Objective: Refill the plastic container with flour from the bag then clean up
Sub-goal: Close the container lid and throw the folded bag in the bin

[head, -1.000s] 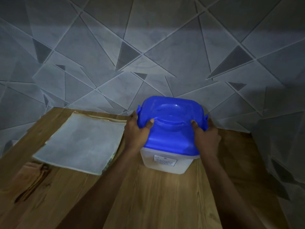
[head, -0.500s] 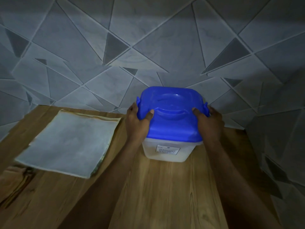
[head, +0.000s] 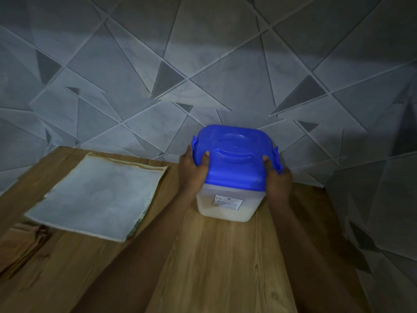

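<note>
A translucent plastic container (head: 228, 205) with a small label stands on the wooden table (head: 214, 263) close to the back wall. A blue lid (head: 234, 157) with side clips covers it. My left hand (head: 191, 170) grips the lid's left edge, thumb on top. On the lid's right edge sits my right hand (head: 277, 179), thumb on top too. A flat, empty-looking whitish flour bag (head: 99, 195) lies on the table to the left of the container, apart from my hands.
A grey wall with a triangle pattern (head: 203, 75) runs behind the table and turns in at the right (head: 372, 211). A dark knot marks the wood at the near left (head: 29, 240).
The container with both hands on its lid has shifted a little farther toward the back wall and the right corner. The grip is unchanged and the bag has not moved.
</note>
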A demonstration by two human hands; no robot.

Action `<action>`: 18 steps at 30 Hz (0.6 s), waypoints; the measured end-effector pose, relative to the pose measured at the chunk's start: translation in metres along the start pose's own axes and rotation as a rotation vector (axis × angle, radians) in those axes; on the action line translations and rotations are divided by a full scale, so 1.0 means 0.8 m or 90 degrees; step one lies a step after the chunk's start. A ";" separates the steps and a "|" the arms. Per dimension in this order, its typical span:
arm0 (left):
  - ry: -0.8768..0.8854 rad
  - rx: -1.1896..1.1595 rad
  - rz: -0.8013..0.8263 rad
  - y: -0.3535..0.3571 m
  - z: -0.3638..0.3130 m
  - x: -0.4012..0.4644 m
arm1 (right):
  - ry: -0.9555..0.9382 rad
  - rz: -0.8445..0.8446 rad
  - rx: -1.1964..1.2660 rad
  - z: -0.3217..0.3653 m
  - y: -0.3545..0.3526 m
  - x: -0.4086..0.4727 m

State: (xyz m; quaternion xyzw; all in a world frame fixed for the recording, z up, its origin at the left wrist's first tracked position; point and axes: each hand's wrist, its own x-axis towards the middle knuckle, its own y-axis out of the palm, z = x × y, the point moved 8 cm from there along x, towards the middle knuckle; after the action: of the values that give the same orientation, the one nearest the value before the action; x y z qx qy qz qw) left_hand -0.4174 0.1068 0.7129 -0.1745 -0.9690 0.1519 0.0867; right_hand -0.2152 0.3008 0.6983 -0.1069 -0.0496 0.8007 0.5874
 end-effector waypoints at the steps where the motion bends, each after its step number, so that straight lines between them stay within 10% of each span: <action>1: 0.011 -0.028 -0.006 -0.009 -0.002 -0.011 | 0.005 -0.001 0.016 -0.004 -0.003 -0.018; 18: -0.001 -0.126 -0.156 -0.155 0.027 -0.193 | -0.107 0.237 0.103 -0.019 0.066 -0.207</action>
State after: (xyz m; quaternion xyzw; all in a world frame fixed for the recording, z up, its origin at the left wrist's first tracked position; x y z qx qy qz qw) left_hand -0.3179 -0.0662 0.7151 -0.0622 -0.9934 0.0443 0.0860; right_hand -0.2131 0.1262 0.6914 0.0005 -0.0139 0.9029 0.4297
